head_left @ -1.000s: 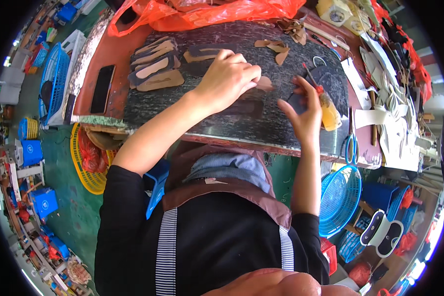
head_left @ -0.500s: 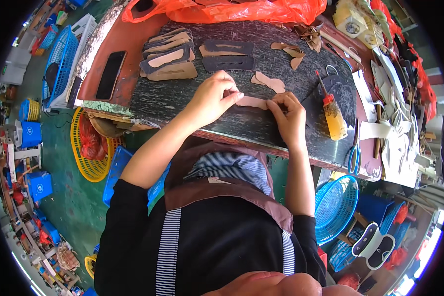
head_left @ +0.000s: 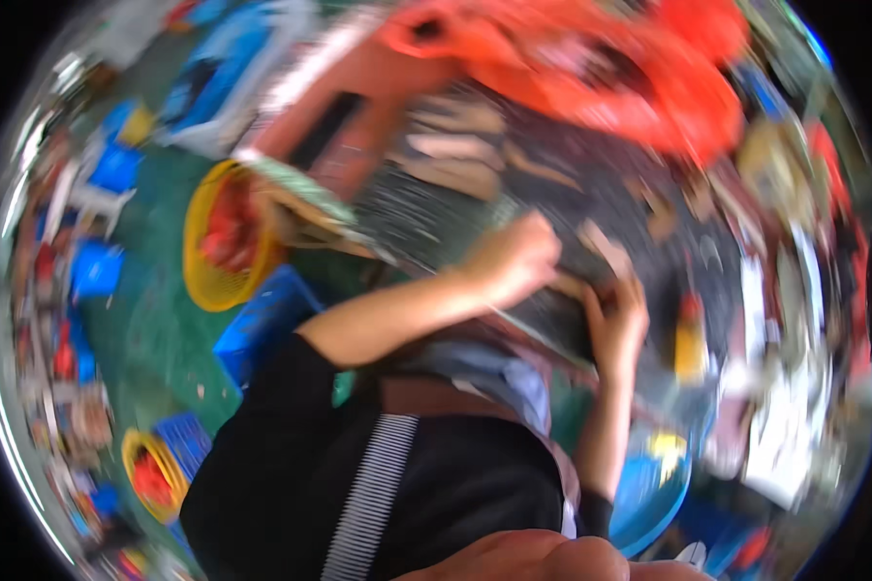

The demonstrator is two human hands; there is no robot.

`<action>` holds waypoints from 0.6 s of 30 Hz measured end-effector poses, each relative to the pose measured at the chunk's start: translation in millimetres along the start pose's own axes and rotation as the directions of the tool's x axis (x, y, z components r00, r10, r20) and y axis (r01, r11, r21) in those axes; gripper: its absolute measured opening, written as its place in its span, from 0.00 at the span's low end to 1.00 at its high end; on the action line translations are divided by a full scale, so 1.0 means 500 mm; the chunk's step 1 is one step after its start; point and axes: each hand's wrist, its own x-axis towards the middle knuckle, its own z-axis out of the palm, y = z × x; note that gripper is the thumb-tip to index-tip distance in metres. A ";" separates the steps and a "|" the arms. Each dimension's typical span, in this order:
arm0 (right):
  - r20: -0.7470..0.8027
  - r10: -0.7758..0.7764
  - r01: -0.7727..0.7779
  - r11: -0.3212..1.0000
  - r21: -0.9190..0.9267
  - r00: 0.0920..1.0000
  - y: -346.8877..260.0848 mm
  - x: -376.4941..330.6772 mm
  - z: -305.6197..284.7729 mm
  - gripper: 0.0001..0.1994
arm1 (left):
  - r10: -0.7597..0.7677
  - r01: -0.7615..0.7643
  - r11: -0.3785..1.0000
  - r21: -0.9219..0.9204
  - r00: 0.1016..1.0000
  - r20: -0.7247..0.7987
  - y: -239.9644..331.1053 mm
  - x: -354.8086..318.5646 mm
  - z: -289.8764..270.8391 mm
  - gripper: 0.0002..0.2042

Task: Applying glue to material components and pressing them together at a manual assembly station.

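Observation:
The whole view is smeared by motion. Low over the dark worktop [head_left: 417,213], a narrow tan strip [head_left: 569,285], like leather, spans the gap between my hands. My left hand [head_left: 515,259] is closed at the strip's left end, its fingertips blurred. At the other end, my right hand [head_left: 620,320] pinches the strip between thumb and fingers. Just beyond the right hand lies a loose tan piece [head_left: 606,248]. A stack of tan and dark cut pieces [head_left: 451,145] rests farther off, toward the left.
A yellow bottle with a red top [head_left: 690,344] stands right of my right hand. Red plastic sheeting [head_left: 572,58] covers the far edge. A dark phone [head_left: 327,131] lies at left. A yellow basket [head_left: 202,276] is on the floor, beside a blue bin [head_left: 262,324].
The view has swung, so the bench now appears tilted and shifted right, with blur. Both hands still hold the strip near the bench's front edge.

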 end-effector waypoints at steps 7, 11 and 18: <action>-0.025 -0.454 0.451 0.890 -0.072 0.891 -0.006 -0.064 0.023 0.19 | 0.234 -0.364 0.814 0.452 0.919 0.318 0.018 -0.034 0.031 0.04; 0.079 -0.528 0.534 0.835 -0.135 0.845 0.007 -0.085 0.035 0.23 | 0.278 -0.481 0.728 0.488 0.858 0.432 0.029 -0.034 0.042 0.05; 0.104 -0.425 0.435 0.894 -0.108 0.899 0.031 -0.091 0.011 0.28 | 0.368 -0.522 0.678 0.518 0.850 0.376 0.019 -0.033 0.041 0.04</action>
